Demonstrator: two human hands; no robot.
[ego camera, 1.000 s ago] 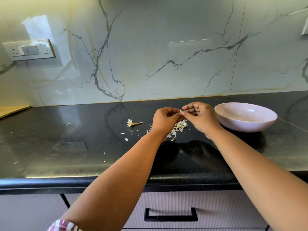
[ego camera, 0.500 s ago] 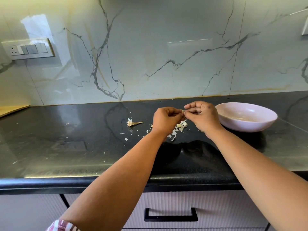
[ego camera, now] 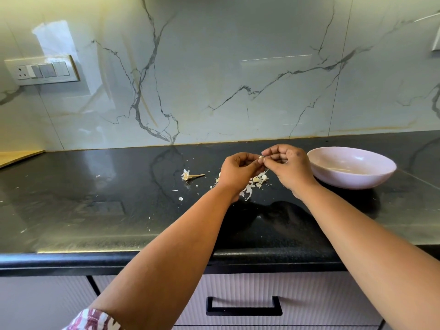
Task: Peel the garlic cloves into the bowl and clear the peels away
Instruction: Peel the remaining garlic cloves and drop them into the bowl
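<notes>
garlic clove: pinched between left hand and right hand, above the peel pile. bowl: contents unclear. judged mid-task; peels uncleared on counter.

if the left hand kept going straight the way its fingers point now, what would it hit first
The left hand points rightward at the garlic clove it pinches together with the right hand, so it would probably meet the right hand's fingers first. The bowl lies beyond; depth is uncertain.
</notes>
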